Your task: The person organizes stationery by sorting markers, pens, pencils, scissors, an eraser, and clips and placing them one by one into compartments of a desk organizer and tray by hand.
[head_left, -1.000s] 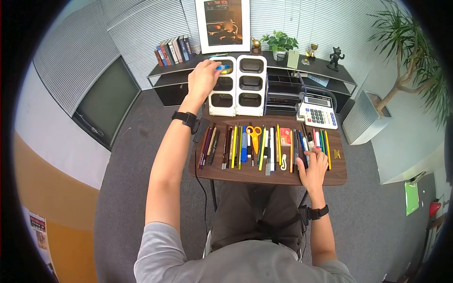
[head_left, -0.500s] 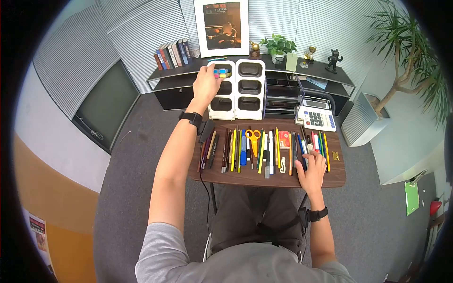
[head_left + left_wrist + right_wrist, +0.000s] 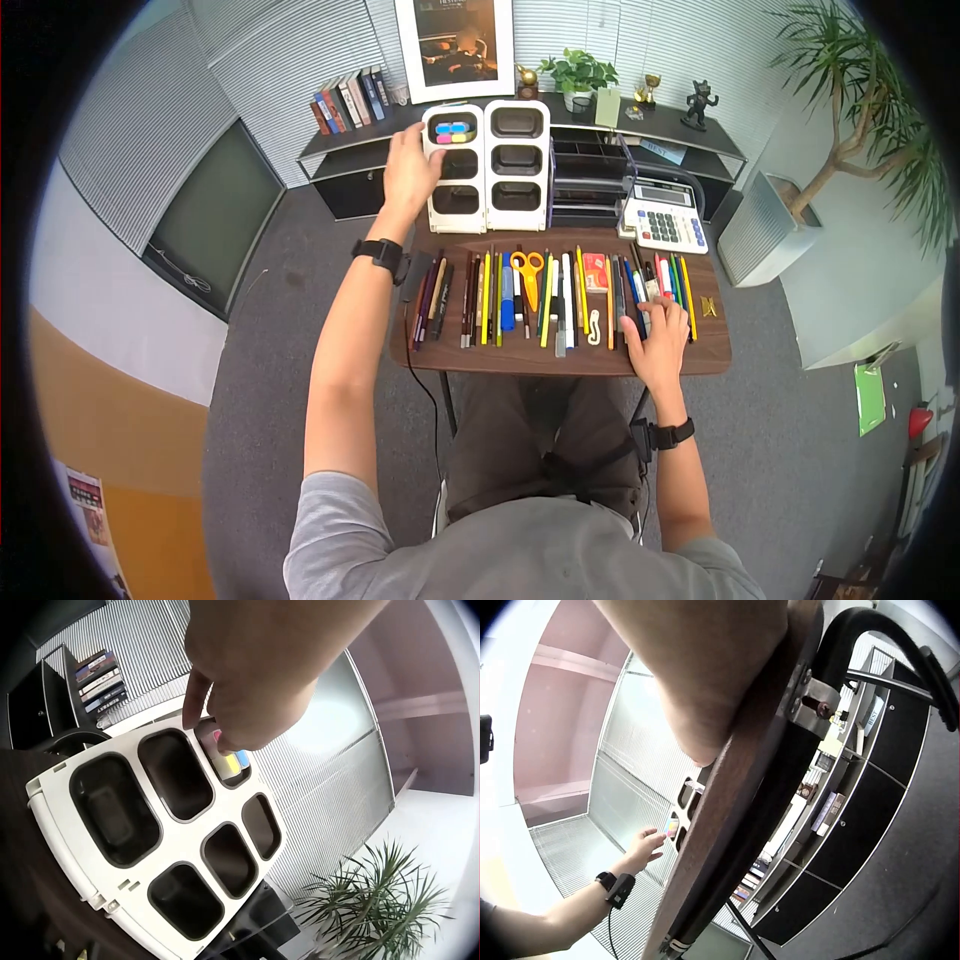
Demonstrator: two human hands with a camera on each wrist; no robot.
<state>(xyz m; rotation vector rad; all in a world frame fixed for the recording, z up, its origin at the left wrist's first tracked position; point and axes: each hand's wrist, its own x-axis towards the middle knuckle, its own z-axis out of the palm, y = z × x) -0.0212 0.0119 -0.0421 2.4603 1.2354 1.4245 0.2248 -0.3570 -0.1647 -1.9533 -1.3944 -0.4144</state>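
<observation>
My left hand [image 3: 410, 172], its grip spread and holding nothing, rests against the white six-compartment plastic organizer [image 3: 488, 168], beside the top-left compartment holding colourful highlighters [image 3: 452, 132]; my right hand [image 3: 657, 347] lies flat, fingers relaxed, on pens at the brown wooden table [image 3: 560, 358].

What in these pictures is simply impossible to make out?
- Right wrist view: the right hand and the dark wooden table's edge block every pen it rests on.
- Left wrist view: the left hand covers most of the coloured markers in the white six-compartment organiser.
- Head view: the grey calculator's key labels are too small.
- Head view: the framed poster is cut off by the top edge.
</observation>
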